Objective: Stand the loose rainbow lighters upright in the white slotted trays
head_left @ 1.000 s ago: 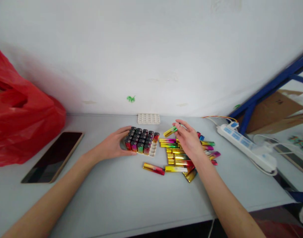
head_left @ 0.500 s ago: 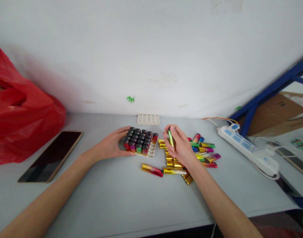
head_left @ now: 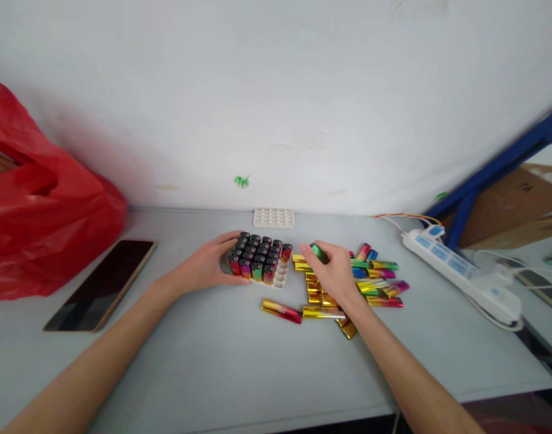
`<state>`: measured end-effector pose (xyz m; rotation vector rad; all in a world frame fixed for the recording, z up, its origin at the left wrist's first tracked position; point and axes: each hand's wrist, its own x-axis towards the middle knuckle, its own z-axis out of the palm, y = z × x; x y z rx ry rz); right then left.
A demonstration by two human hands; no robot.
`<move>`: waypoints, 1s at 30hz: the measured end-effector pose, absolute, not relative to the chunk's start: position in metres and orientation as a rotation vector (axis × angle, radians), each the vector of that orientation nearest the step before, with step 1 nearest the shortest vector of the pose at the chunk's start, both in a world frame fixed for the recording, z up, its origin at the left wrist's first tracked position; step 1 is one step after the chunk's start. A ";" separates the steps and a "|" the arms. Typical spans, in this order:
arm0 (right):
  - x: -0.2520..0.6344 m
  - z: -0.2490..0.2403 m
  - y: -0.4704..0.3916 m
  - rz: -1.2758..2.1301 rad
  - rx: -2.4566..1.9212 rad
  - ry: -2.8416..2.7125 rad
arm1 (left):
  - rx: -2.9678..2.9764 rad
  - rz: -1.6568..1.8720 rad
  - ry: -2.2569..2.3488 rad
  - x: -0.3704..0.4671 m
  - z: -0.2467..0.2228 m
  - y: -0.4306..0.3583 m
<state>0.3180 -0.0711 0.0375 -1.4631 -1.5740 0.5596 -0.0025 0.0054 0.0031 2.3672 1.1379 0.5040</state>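
My left hand (head_left: 213,260) is curved round the left side of a block of shiny coloured tubes with black tops (head_left: 257,256). They stand upright in rows in a white tray with cups (head_left: 279,282), whose right-hand cups show bare. A single red-and-gold tube (head_left: 285,253) stands apart in the tray's right part. My right hand (head_left: 332,268) is closed on a green metallic tube (head_left: 319,252), mostly hidden by the fingers, above a loose pile of gold and multicoloured tubes (head_left: 375,283). Nearer me lies a gold-and-red tube (head_left: 281,310).
Another white tray (head_left: 274,217) lies by the wall. On the left are a phone (head_left: 102,286) and a red plastic bag (head_left: 54,211). A white power strip (head_left: 461,274) with cables lies on the right, near a blue metal frame (head_left: 461,220) and a cardboard box (head_left: 515,205).
The green tube has turned in my right hand, so only its end shows between the fingers. My left hand stays at the block. The whole view has shifted slightly.
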 end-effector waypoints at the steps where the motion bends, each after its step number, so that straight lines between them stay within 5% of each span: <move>1: 0.317 0.037 -0.072 0.534 -1.469 -1.585 | 2.364 0.507 1.138 -0.002 0.003 0.005; 30: 0.318 0.045 -0.074 0.436 -1.389 -1.867 | 2.369 0.567 1.130 -0.004 -0.003 0.009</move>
